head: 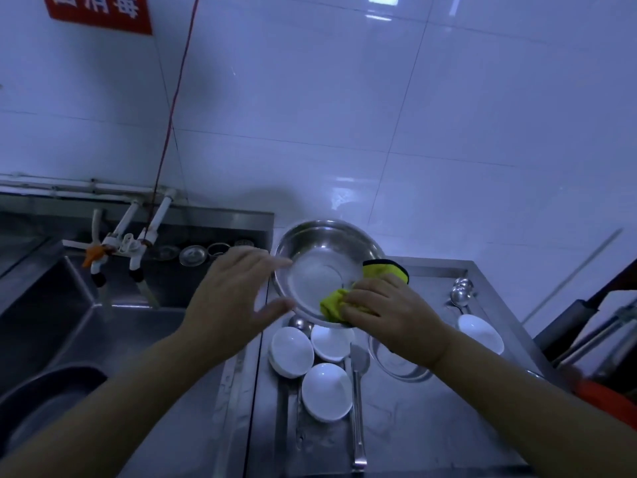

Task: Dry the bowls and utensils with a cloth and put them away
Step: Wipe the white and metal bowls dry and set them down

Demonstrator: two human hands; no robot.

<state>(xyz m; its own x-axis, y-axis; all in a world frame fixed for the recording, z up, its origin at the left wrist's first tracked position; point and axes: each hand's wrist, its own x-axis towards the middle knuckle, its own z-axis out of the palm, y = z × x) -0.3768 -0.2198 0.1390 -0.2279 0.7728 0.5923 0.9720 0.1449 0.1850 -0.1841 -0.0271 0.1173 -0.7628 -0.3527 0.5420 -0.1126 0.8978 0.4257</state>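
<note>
Steel bowl (320, 267) tilted, left hand (231, 291) fingers spread on rim; right hand (389, 308) fingers pinching yellow cloth (332, 303) inside.

Pretty dim bluish kitchen: glossy white tiled wall (344, 115) with a light glare up top, a red sign (100, 12) in the corner, white taps (127, 243) over a steel sink (86, 305), and a steel counter (413, 426) beside it.

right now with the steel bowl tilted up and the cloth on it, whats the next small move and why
Probably sweep the yellow cloth across the inside of the steel bowl. The right hand presses the cloth only at the near rim, while the left hand steadies the bowl's left edge, so most of the inner surface looks unwiped. The white bowls below wait on the steel counter.
</note>
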